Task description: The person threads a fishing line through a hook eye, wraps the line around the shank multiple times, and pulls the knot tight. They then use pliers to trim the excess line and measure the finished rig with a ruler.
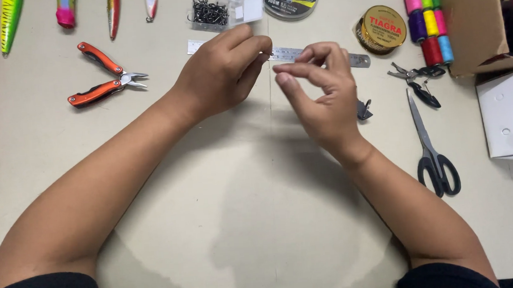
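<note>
Hook (pixel 270 55) (tiny, barely visible) sits pinched in my left hand (pixel 224 75) fingers, pointing right toward my right hand (pixel 319 95), whose fingers close on nothing I can see.

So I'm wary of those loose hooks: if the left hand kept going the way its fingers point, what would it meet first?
Probably the right hand: the left hand points rightward, its pinched fingers facing the right fingertips across a small gap. Heights are hard to judge. The hooks lie farther up the table, off that line.

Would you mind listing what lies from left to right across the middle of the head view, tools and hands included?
Orange-handled pliers → left hand → right hand → small dark clip → black-handled scissors → white box.
</note>
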